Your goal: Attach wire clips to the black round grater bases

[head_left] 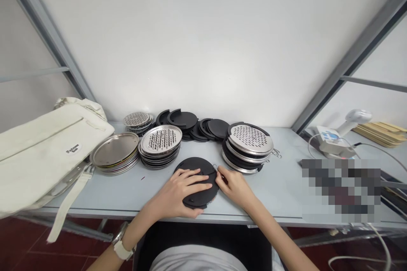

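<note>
A round black disc lies near the table's front edge, with a thin metal rim showing at its lower right. My left hand rests flat across it, fingers spread. At the disc's right edge, my right hand pinches a small wire loop between thumb and fingers; part of the loop is hidden. Just right of that hand stands a stack of round metal graters with black holders, with wire loops sticking out at its side. Behind my left hand is a stack of metal grater discs.
Plain metal plates are stacked at the left, beside a cream bag. Small grater discs and loose black holders line the wall. A white scanner on a stand with cables is at the right, near a blurred patch.
</note>
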`<state>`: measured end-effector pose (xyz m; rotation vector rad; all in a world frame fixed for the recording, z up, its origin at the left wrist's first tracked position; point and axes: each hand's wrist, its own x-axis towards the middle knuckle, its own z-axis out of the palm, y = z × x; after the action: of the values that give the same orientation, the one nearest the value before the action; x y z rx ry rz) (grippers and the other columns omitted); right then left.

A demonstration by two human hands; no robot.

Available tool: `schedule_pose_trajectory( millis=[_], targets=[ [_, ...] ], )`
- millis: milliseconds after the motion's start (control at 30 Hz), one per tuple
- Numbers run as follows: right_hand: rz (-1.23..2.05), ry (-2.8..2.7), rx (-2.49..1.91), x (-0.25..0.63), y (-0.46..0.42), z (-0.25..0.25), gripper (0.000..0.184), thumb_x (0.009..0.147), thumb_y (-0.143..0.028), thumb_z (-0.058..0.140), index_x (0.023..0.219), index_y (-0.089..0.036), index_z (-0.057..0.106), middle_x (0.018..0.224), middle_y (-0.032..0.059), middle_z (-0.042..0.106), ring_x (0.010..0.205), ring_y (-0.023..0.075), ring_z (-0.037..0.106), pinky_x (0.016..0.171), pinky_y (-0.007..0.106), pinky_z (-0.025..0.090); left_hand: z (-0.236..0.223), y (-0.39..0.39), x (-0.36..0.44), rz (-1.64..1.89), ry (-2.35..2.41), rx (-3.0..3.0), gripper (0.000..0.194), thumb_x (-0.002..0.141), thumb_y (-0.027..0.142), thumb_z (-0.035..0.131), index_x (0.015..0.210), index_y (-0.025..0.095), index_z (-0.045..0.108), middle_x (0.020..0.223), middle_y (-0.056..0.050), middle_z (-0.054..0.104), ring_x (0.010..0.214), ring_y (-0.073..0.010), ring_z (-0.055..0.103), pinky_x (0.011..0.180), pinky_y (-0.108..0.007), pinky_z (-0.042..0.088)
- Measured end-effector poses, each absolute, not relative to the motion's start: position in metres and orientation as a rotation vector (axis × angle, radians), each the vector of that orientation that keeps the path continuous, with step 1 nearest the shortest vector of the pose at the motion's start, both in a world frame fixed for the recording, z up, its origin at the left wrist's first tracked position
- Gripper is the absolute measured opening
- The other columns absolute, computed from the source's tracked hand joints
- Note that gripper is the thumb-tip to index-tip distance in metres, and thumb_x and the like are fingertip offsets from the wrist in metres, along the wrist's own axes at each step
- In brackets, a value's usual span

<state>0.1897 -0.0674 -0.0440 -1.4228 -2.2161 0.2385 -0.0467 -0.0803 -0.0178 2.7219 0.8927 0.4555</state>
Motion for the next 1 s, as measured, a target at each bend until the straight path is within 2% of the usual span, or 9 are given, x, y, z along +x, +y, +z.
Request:
schedule_pose_trajectory(
  millis=[567, 1000],
  targets=[
    [0.192, -2.252, -1.428, 0.1915, -0.0641, -0.0486, 0.021, 0.091, -0.023, 0.038, 0.072, -0.022, 0.047, 0.052, -0.0021, 0.053, 0.047, 0.0147, 0.052, 0.052, 0.025, 0.025, -0.0162, -0.0804, -0.0466, 0.450, 0.891, 2.728, 0.065, 0.073, 0.038, 0.071, 0.134, 0.037, 0.048, 0.142, 0.004, 0.049, 0.134, -0.0271, 0.038, 0.105, -0.042, 0.028],
    [0.160, -2.285, -1.449, 0.1908, -0.0630, -0.0522, 0.021, 0.093, -0.023, 0.035, 0.081, -0.019, 0.052, 0.055, 0.0003, 0.059, 0.049, 0.0166, 0.057, 0.052, 0.026, 0.025, -0.0178, -0.0801, -0.0471, 0.484, 0.885, 2.717, 0.063, 0.074, 0.039, 0.070, 0.134, 0.036, 0.050, 0.141, 0.001, 0.050, 0.134, -0.0284, 0.039, 0.104, -0.042, 0.029]
  ],
)
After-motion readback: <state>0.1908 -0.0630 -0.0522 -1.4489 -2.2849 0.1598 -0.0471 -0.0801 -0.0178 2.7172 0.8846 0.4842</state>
